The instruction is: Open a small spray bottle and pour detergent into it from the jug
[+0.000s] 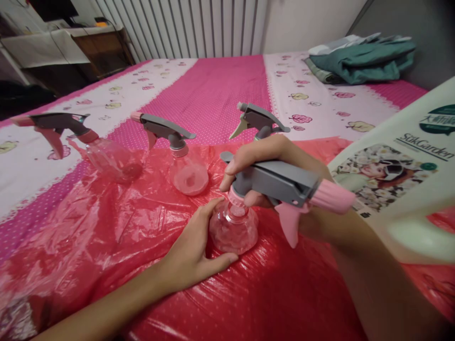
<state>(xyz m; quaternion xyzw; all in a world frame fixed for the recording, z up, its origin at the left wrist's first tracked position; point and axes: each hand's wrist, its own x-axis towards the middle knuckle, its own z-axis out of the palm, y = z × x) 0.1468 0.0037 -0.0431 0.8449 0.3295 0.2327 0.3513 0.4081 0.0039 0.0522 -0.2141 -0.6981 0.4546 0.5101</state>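
A small clear spray bottle (pixel 234 232) stands on red plastic sheeting in front of me. My left hand (pixel 197 251) is closed around its side near the base, thumb at the front. On top sits a grey and pink trigger sprayer (pixel 280 182), its pink nozzle pointing right. My right hand (pixel 275 156) grips this sprayer from behind, with fingers around the pink collar. Whether the collar is fully seated on the neck, I cannot tell. Behind stand a spray bottle with cloudy contents (pixel 190 177), a tilted one (pixel 112 158) at left, and one partly hidden by my right hand (pixel 261 118).
A large pale green jug (pixel 408 161) labelled SilkGarden leans in at the right. Red plastic sheeting (pixel 149 232) covers the near part of a pink patterned bedspread (pixel 216 90). Folded clothes (pixel 362 59) lie at the back right, and a radiator (pixel 188 28) is behind the bed.
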